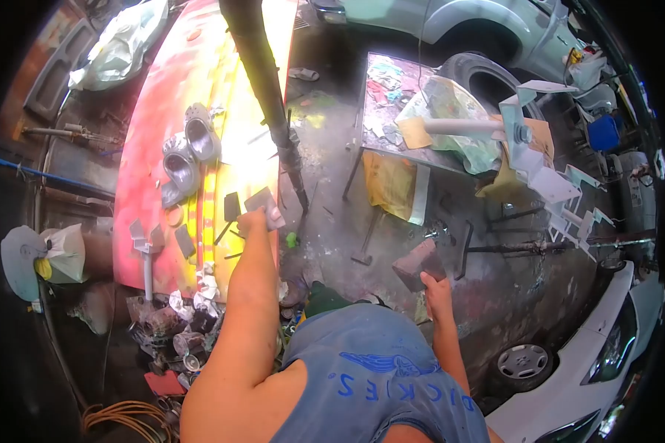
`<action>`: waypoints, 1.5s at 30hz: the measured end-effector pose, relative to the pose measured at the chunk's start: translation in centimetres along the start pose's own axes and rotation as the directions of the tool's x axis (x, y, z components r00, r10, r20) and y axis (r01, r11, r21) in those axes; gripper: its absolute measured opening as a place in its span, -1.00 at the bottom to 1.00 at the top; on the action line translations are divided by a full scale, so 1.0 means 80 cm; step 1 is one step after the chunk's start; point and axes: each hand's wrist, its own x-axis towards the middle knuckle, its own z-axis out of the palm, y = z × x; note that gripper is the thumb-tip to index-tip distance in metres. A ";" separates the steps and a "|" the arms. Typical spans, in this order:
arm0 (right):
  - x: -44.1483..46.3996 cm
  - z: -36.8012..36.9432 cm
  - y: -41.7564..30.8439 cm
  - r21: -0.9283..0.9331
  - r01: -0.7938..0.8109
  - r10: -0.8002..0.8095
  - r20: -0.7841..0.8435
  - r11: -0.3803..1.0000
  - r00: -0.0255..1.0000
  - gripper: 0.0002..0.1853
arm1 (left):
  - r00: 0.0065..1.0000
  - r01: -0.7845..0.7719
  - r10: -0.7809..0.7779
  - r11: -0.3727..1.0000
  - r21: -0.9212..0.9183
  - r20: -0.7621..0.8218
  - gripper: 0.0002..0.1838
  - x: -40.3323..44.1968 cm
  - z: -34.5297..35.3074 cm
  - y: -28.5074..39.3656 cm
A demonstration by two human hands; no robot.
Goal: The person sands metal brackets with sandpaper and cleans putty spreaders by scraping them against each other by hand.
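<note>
My right hand [437,294] grips a stiff brownish-grey sheet that looks like sandpaper [420,266], thumb on its near corner, held over the floor. On the left, my left hand [252,221] reaches to the right edge of a red and yellow panel [151,148]. Its fingers close on a small grey rectangular piece [260,199] that looks like sandpaper, with a pinkish part beside it. A dark flat pad [232,207] lies just left of that hand. Two grey shell-shaped parts [201,133] rest farther up the panel.
A dark upright pole [262,81] stands beside the panel. To the right is a cluttered table [380,148] with plastic, paper and a tyre [480,74]. White metal brackets [539,170] hang at right. A white car [569,376] stands lower right, and crumpled litter [185,306] gathers lower left.
</note>
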 end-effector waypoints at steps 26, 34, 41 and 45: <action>-0.010 -0.010 0.003 -0.025 0.046 -0.047 -0.030 0.999 0.998 -0.71 | 0.941 -0.032 0.239 0.766 -0.642 0.239 -0.33 0.100 0.073 -0.030; -0.006 0.009 -0.028 -0.265 0.131 -0.141 -0.018 0.955 0.990 -0.53 | 0.416 0.423 0.639 0.494 -0.760 0.647 -0.54 -0.118 -0.026 -0.031; -0.052 0.068 -0.168 -0.420 0.752 -0.610 0.440 0.509 0.659 -0.43 | 0.133 0.417 0.827 0.454 -0.787 0.547 -0.58 -0.412 -0.126 0.018; -0.087 0.068 -0.193 -0.402 0.870 -0.655 0.580 0.287 0.484 -0.34 | 0.162 0.356 0.820 0.470 -0.808 0.549 -0.64 -0.482 -0.149 0.036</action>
